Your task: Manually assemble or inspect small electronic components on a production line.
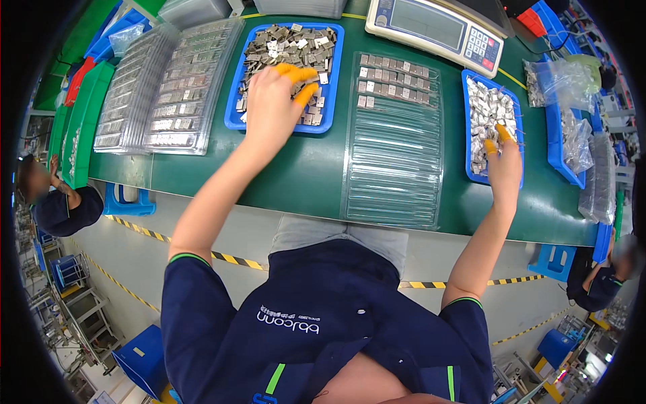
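Note:
My left hand (274, 104) is over a blue tray (231, 114) heaped with small flat metal pieces (286, 50). Yellow finger covers sit on its thumb and fingertips, which are spread apart with no piece visible between them. My right hand (505, 165) reaches into a narrower blue tray (476, 178) of small white and silver parts (490, 104). Its two yellow-covered fingertips are apart and touch the parts or hover just above them. Between the trays lies a clear ribbed plastic tray (393, 161), its top rows filled with metal pieces, the third row only at its left end.
Stacked clear trays (188, 87) filled with parts stand at left, beside a green bin (84, 128). A digital scale (434, 30) sits at the back. Blue bins with plastic bags (572, 135) line the right end. Other people work at both sides.

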Motion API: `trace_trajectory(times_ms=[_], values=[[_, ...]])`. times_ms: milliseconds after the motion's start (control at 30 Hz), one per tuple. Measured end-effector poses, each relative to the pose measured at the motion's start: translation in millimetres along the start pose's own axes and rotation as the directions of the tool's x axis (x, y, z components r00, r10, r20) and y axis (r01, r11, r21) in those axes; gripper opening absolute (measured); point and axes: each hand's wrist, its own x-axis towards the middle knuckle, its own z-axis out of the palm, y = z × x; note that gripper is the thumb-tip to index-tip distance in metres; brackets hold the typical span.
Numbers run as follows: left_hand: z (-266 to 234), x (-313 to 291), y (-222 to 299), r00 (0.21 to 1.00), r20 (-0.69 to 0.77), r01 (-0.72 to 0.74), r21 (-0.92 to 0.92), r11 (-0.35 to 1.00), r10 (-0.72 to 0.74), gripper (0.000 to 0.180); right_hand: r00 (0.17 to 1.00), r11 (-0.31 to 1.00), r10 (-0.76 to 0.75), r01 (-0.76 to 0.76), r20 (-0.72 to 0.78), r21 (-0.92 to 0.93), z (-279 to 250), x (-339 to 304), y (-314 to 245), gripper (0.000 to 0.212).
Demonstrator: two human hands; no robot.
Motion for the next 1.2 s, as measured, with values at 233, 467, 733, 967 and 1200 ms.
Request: trace_trajectory(times_ms=[233,467,733,967,1200], values=[[22.0,20.1,-10.1,0.998,0.066,-0.016,0.113,0.994,0.009,0.022,0.992,0.987,0.126,-0.127,-0.011,-0.102,6.1,0.5,3.8,0.025],[18.7,25.7,-8.1,0.99,0.126,0.081,-0.119,0.99,-0.065,0.017,0.965,0.967,0.253,-0.251,-0.066,0.034,3.0,0.5,16.5,0.015],[-2.5,13.4,-4.7,0.981,0.052,0.194,-0.178,0.965,-0.188,0.016,0.972,0.947,0.236,-0.225,-0.021,0.229,-2.7,-2.0,17.2,0.018],[1.2,16.6,-13.2,0.978,0.116,0.187,-0.144,0.972,-0.172,0.021,0.975,0.952,0.153,-0.102,-0.161,0.288,5.5,-8.7,37.6,0.021],[13.6,28.8,-9.5,0.989,0.135,0.066,-0.046,0.997,-0.059,0.023,0.936,0.822,0.349,-0.277,-0.054,0.498,-3.4,-8.7,25.5,0.021]])
